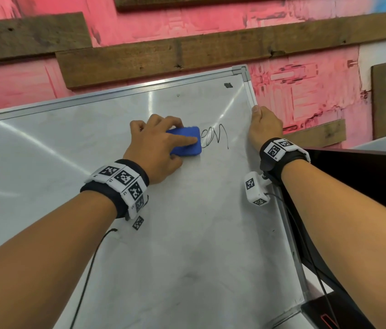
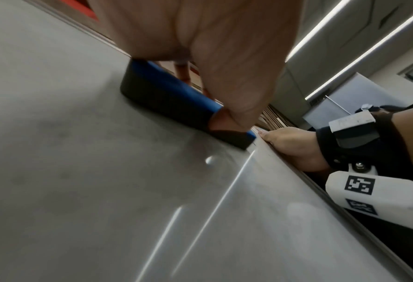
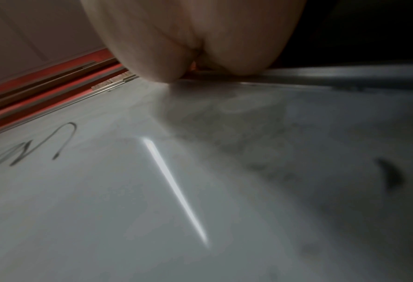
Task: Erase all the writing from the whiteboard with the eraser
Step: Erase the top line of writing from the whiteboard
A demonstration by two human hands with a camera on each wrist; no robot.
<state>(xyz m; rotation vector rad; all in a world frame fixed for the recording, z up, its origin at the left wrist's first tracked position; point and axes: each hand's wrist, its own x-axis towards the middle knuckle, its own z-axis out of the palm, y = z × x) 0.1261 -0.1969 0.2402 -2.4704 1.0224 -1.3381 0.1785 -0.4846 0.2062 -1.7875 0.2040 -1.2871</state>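
A whiteboard with a metal frame leans in front of me. My left hand grips a blue eraser and holds it flat against the board. Black cursive writing sits just right of the eraser. In the left wrist view the eraser shows a dark felt underside on the board, with my left hand over it. My right hand grips the board's right frame edge, thumb on top. The right wrist view shows the writing at the left and my right hand on the frame.
A pink painted wall with brown wooden planks stands behind the board. A dark panel lies to the right of the board's frame. A small black mark sits near the board's top right corner. Faint grey smudges cover the board.
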